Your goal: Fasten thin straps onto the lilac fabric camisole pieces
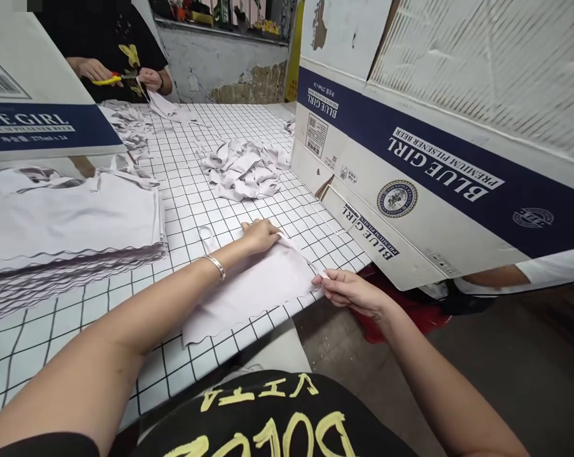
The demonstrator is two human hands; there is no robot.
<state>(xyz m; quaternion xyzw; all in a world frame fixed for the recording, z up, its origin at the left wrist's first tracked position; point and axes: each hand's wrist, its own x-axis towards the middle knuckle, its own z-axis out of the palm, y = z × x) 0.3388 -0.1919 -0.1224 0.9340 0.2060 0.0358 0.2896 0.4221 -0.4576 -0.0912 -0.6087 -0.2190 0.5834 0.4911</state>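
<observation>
A pale pink cloth garment lies flat at the front edge of the checked table, with a thin strap loop at its far left. My left hand, with a bracelet on the wrist, is closed on the garment's far edge; its fingertips are partly hidden. At the right corner, my right hand pinches the same garment between thumb and fingers. The edge between both hands looks drawn straight.
Left stands a thick stack of similar garments. Beyond my hands lies a heap of cloth pieces. Large beer cartons flank the right side, another carton the left. Across the table, a person holds yellow-handled scissors and cloth.
</observation>
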